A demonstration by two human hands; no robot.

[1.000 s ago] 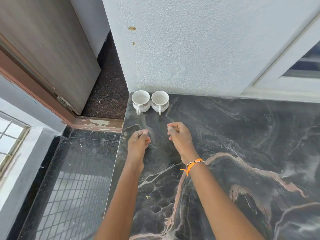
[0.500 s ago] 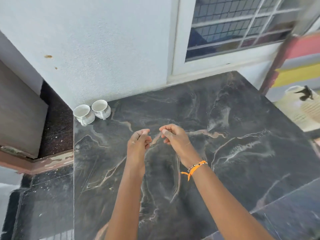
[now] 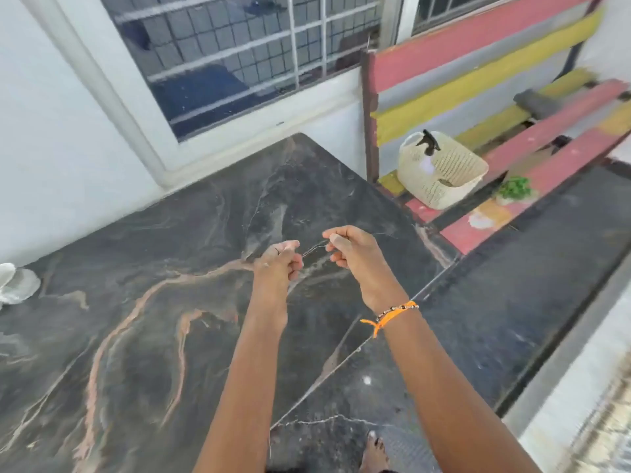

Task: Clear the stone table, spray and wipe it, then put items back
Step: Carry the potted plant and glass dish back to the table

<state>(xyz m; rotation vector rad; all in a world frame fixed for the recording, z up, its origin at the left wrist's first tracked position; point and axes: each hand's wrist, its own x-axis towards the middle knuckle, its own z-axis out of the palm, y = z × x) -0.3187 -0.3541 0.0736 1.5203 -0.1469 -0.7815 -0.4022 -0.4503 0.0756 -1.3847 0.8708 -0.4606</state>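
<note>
My left hand (image 3: 278,264) and right hand (image 3: 351,252) hover loosely curled and empty, close together over the stone table (image 3: 136,302) (bare but for blurred cups (image 3: 15,283) at its far-left edge), so next I likely reach for the spray bottle (image 3: 428,148) in the basket (image 3: 440,172) on the bench (image 3: 512,97).

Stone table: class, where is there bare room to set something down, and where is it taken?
The stone table is bare from the window wall to its near edge. Only the far left edge is taken, by the white cups. Both hands hover mid-table.
</note>
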